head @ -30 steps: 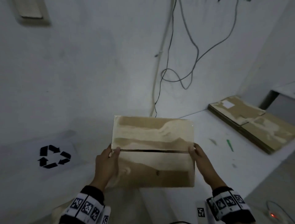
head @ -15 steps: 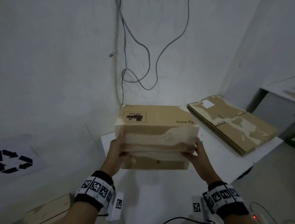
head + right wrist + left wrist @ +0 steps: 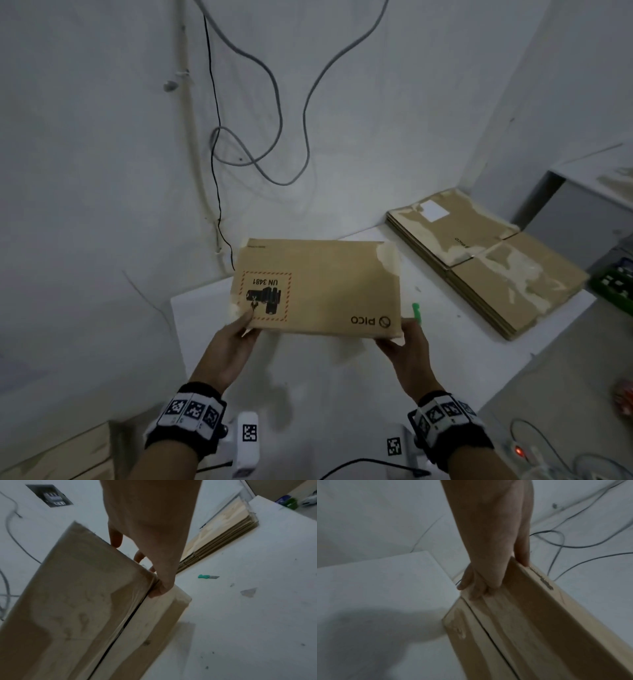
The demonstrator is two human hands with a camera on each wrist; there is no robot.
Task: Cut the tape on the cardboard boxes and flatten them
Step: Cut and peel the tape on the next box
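We hold a PICO cardboard box (image 3: 318, 287) between both hands above the near part of the white table (image 3: 462, 346), its printed face turned up toward us. Our left hand (image 3: 227, 349) grips the near left corner, thumb on the printed face by the UN 3481 label (image 3: 265, 296) and the fingers (image 3: 471, 586) lying close together against the taped face below. Our right hand (image 3: 406, 353) grips the near right corner, fingers curled round the edge, one fingertip (image 3: 157, 593) pressing beside the slit seam. A green-handled cutter (image 3: 208, 576) lies on the table just right of the box, and flattened boxes (image 3: 493, 263) are stacked at the far right.
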